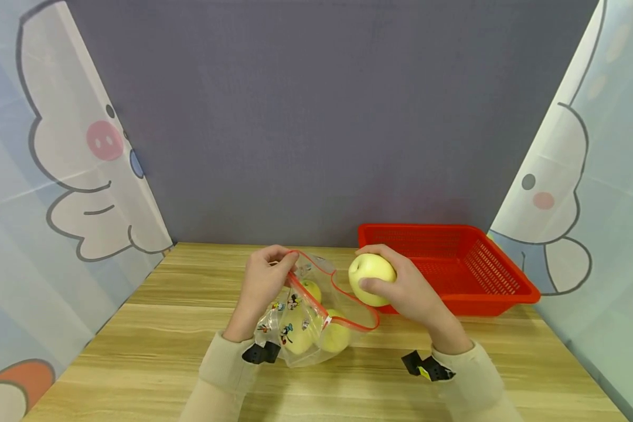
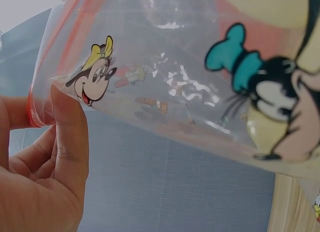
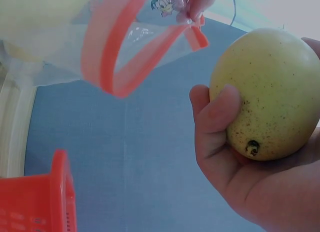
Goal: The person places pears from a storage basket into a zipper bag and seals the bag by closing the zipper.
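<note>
A clear zip bag with a red zip strip and cartoon prints lies on the table, its mouth gaping to the right. Inside it are several pale yellow apples. My left hand pinches the bag's upper rim between thumb and fingers; the left wrist view shows this rim too. In my right hand I grip another yellow apple, held above the table just right of the bag mouth. Dark specks and a dark stub mark this apple in the right wrist view.
A red plastic basket with perforated walls stands at the back right, close behind my right hand. The wooden table reaches back to a grey wall. Cartoon-printed curtains hang at both sides.
</note>
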Motion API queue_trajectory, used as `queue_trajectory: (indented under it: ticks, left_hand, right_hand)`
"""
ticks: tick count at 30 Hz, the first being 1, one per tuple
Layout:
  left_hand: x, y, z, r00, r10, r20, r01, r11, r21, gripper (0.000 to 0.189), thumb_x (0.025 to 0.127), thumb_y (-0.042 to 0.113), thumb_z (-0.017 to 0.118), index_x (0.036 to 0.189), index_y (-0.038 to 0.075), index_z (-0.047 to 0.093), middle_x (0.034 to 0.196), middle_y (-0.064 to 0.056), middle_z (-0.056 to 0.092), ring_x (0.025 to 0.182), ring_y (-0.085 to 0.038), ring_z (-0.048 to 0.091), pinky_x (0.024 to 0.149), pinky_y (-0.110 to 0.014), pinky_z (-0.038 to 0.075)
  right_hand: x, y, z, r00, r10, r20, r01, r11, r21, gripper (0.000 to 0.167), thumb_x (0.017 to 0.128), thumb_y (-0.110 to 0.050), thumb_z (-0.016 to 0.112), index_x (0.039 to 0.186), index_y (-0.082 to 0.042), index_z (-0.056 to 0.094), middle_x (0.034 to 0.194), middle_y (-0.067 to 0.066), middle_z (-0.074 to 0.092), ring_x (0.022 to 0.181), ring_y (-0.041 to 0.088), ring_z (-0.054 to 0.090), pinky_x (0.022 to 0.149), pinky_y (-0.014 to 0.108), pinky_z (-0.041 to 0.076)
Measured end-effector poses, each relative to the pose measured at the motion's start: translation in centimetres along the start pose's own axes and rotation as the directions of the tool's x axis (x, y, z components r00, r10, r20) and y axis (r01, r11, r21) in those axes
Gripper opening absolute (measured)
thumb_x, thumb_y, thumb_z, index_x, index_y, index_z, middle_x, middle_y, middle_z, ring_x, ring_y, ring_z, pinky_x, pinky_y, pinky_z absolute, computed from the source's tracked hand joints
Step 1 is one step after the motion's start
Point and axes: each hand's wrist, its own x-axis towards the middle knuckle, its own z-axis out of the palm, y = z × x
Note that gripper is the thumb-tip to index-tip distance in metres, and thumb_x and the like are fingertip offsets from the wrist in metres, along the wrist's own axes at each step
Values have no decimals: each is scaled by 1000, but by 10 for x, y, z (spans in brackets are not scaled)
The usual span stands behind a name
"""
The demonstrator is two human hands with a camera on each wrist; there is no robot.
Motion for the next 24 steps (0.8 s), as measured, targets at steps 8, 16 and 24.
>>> queue_trajectory:
  ticks: [8, 16, 24]
  left_hand:
    - [0, -1, -1, 1000, 1, 19, -1, 1000, -11, 15, 99, 14, 67, 93, 2, 75, 79, -16, 68, 55, -21, 64, 59, -50, 60]
    - [0, -2, -4, 1000, -11, 4, 11, 1000, -9, 16, 99, 15, 68, 93, 3, 75, 81, -20, 68, 54, -21, 63, 54, -40, 59]
    - [0, -1, -3, 1000, -8, 3, 8, 1000, -12, 15, 99, 15, 68, 93, 3, 75, 76, -10, 67, 53, -22, 63, 57, -50, 59]
  right_hand:
    - [-1, -7, 13, 999, -1, 48, 1, 1000, 1, 38, 88, -18, 73, 124, -20, 62, 109, 6, 63, 85, 28, 62, 67, 39, 57]
    - [-3, -11, 26, 994, 10, 108, -10, 1000, -3, 40, 88, -22, 73, 127, -20, 62, 108, 2, 64, 85, 26, 62, 67, 40, 57]
    - [-7, -15, 30, 980, 1, 199, -4, 1000, 15, 41, 88, -23, 73, 127, -23, 60, 109, 6, 61, 81, 26, 63, 56, 41, 59]
